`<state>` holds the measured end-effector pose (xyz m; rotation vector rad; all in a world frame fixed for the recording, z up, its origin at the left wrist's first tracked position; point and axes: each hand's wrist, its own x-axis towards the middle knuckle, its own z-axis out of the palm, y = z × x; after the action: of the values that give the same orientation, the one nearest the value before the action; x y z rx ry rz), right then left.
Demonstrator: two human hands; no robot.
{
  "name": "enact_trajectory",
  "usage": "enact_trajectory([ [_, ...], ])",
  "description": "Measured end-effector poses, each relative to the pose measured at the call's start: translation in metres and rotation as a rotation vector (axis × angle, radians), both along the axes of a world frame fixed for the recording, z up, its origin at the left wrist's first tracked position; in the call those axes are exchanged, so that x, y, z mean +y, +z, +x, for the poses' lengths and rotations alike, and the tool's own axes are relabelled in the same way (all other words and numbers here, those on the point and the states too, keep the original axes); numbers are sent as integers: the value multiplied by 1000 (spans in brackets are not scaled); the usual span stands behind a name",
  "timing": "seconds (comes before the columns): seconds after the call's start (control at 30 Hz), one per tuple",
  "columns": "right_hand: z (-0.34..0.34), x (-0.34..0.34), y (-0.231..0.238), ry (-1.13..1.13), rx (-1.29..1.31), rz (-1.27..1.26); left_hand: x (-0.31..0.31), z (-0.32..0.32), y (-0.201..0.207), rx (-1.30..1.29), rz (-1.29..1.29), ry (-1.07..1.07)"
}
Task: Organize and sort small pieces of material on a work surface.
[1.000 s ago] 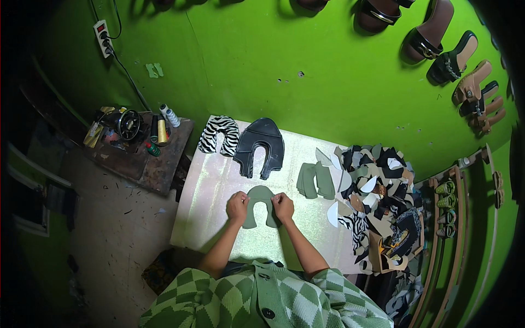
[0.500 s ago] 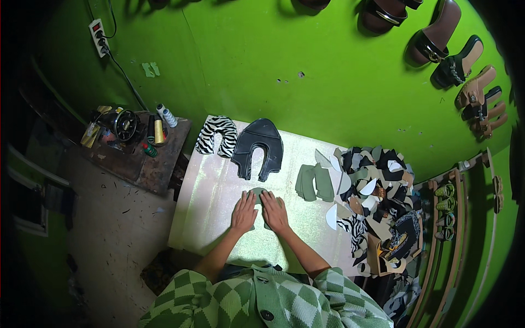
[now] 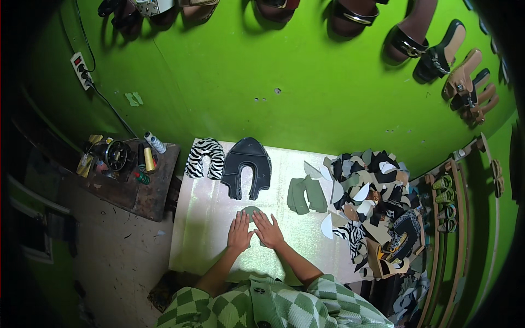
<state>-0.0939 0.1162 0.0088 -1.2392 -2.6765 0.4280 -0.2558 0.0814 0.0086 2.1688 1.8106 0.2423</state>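
Note:
A curved green piece of shoe material [image 3: 251, 210] lies on the pale, shiny tabletop [image 3: 205, 232], mostly hidden beneath my hands. My left hand [image 3: 239, 232] rests flat on its left side with fingers stretched out. On its right side my right hand [image 3: 268, 232] also lies flat, its fingers angled toward the left one. Beyond them sit a stack of black U-shaped pieces [image 3: 247, 150] and zebra-striped U-shaped pieces [image 3: 220, 158]. More curved green pieces [image 3: 306, 195] are stacked to the right.
A large heap of material scraps [image 3: 372, 186] covers the table's right side. At the left stands a worn wooden sewing table [image 3: 123, 191] with a sewing machine [image 3: 116, 155] and thread spools [image 3: 155, 143]. Sandals [image 3: 407, 41] hang on the green wall; a wooden rack [image 3: 435, 246] stands far right.
The head view has shifted upward, so the table sits lower and more sandals show. Both hands stay on the green piece; my right fingers now slant more to the left.

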Motion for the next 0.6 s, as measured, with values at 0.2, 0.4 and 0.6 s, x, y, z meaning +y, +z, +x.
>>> enact_trajectory([
  [0.2,11,13,5,-21,191,-155,1,2,-1,-5,78,31],
  [0.4,70,44,34,-335,562,27,23,39,23,-216,239,110],
  [0.6,129,98,61,-586,416,141,89,96,27,-210,345,63],
])
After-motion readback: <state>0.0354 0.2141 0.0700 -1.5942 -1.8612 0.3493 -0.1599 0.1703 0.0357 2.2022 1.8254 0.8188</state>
